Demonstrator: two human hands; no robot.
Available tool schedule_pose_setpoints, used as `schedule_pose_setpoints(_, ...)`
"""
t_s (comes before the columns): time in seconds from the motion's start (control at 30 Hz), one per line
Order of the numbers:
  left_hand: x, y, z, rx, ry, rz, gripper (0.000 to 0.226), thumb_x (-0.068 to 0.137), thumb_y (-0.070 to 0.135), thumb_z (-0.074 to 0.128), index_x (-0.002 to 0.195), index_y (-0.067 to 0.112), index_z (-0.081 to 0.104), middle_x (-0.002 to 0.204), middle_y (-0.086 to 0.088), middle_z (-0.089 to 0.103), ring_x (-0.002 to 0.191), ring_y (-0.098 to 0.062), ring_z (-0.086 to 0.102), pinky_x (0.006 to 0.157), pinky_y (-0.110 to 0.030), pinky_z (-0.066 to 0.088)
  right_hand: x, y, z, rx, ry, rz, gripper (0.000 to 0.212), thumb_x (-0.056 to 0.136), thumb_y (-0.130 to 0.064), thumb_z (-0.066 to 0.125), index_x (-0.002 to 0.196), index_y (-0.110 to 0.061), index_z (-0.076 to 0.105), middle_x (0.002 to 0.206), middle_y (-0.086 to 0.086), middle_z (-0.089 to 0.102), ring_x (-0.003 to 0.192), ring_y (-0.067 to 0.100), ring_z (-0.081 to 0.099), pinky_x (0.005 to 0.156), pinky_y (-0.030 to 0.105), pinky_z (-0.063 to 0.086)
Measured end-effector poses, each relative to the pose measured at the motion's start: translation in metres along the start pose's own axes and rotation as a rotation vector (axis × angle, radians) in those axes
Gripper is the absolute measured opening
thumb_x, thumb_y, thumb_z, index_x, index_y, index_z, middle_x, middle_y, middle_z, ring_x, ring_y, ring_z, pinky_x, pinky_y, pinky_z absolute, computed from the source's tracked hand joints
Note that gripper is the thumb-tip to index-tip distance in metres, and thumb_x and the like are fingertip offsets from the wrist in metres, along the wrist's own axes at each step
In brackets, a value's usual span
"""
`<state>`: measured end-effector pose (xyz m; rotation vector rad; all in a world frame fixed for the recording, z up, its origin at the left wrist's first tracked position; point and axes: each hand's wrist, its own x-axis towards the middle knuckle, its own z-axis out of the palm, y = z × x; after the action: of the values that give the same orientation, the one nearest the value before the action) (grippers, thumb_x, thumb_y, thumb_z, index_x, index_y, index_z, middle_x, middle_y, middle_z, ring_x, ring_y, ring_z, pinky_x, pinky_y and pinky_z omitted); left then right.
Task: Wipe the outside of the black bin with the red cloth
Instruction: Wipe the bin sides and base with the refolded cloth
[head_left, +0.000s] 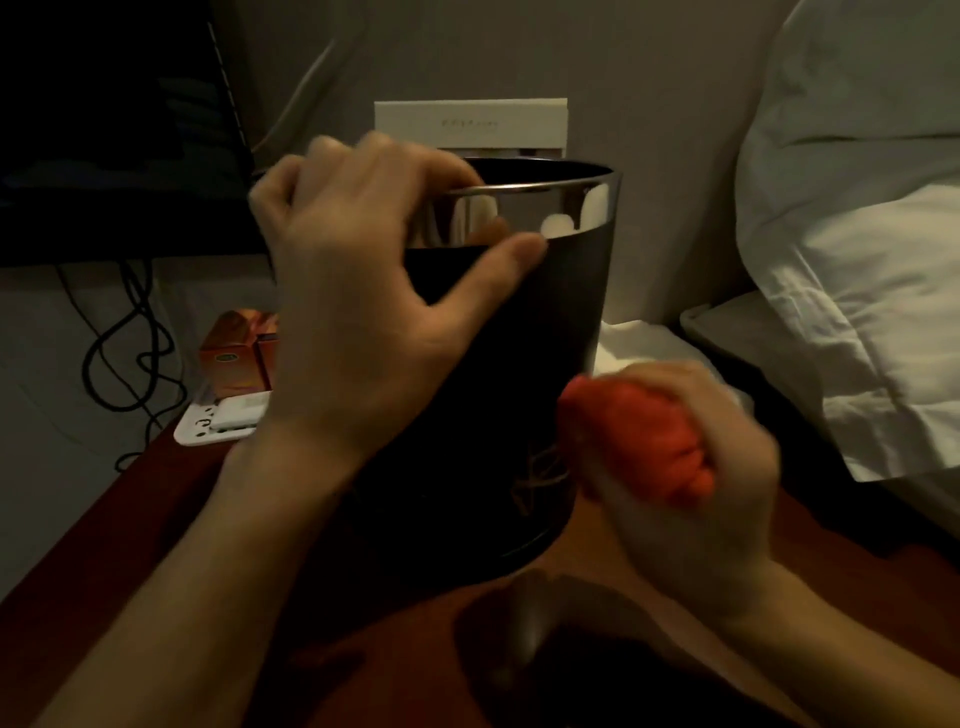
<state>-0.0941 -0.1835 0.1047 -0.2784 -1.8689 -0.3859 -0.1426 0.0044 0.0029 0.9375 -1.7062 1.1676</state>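
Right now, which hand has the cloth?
The right hand: it grips the bunched red cloth against the bin's lower side. The left hand holds only the bin's chrome rim.

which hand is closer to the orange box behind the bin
Left. The left hand grips the bin rim just right of the box; the right hand is across the bin.

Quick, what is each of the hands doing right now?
Left hand: grips the shiny rim of the black bin.
Right hand: closed around the bunched red cloth, at the bin's side.
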Motion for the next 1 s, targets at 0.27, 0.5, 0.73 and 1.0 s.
schedule_pose_setpoints(0.27, 0.002, -0.015, -0.003, -0.054, 0.042, -0.034, 0.033, 0.086, 0.053, 0.063, 0.095, 0.026, 0.048, 0.086, 0.009, 0.045, 0.085, -0.001, 0.039, 0.082, -0.040, 0.038, -0.020, -0.003, 0.021, -0.058, -0.125, -0.090, 0.018, 0.088, -0.003, 0.070, 0.107, -0.003, 0.069, 0.104, 0.007, 0.065, 0.093, 0.013, 0.062, 0.086, 0.017, 0.047)
schedule_pose_setpoints(0.5, 0.004, -0.014, -0.007, -0.064, 0.009, -0.044, 0.034, 0.085, 0.056, 0.062, 0.095, 0.027, 0.048, 0.082, 0.029, 0.035, 0.081, -0.003, 0.042, 0.084, -0.045, 0.043, -0.017, -0.009, 0.022, -0.139, -0.125, -0.138, 0.014, 0.091, -0.005, 0.067, 0.103, -0.001, 0.074, 0.101, 0.010, 0.069, 0.087, 0.017, 0.065, 0.081, 0.020, 0.049)
schedule_pose_setpoints(0.73, 0.005, -0.015, -0.007, -0.057, -0.011, -0.038, 0.035, 0.086, 0.056, 0.060, 0.096, 0.024, 0.051, 0.082, 0.028, 0.033, 0.076, 0.000, 0.039, 0.084, -0.044, 0.042, -0.034, -0.009, 0.027, -0.140, -0.247, -0.143, 0.020, 0.086, -0.009, 0.073, 0.104, -0.002, 0.074, 0.103, 0.011, 0.069, 0.088, 0.021, 0.068, 0.077, 0.023, 0.052)
schedule_pose_setpoints(1.0, 0.007, -0.015, -0.007, -0.069, -0.014, -0.041, 0.032, 0.086, 0.054, 0.062, 0.093, 0.026, 0.048, 0.080, 0.028, 0.035, 0.077, 0.007, 0.037, 0.082, -0.043, 0.041, -0.031, -0.009, 0.028, -0.101, -0.185, -0.096, 0.015, 0.088, -0.003, 0.070, 0.103, -0.001, 0.073, 0.102, 0.010, 0.068, 0.088, 0.019, 0.066, 0.078, 0.023, 0.052)
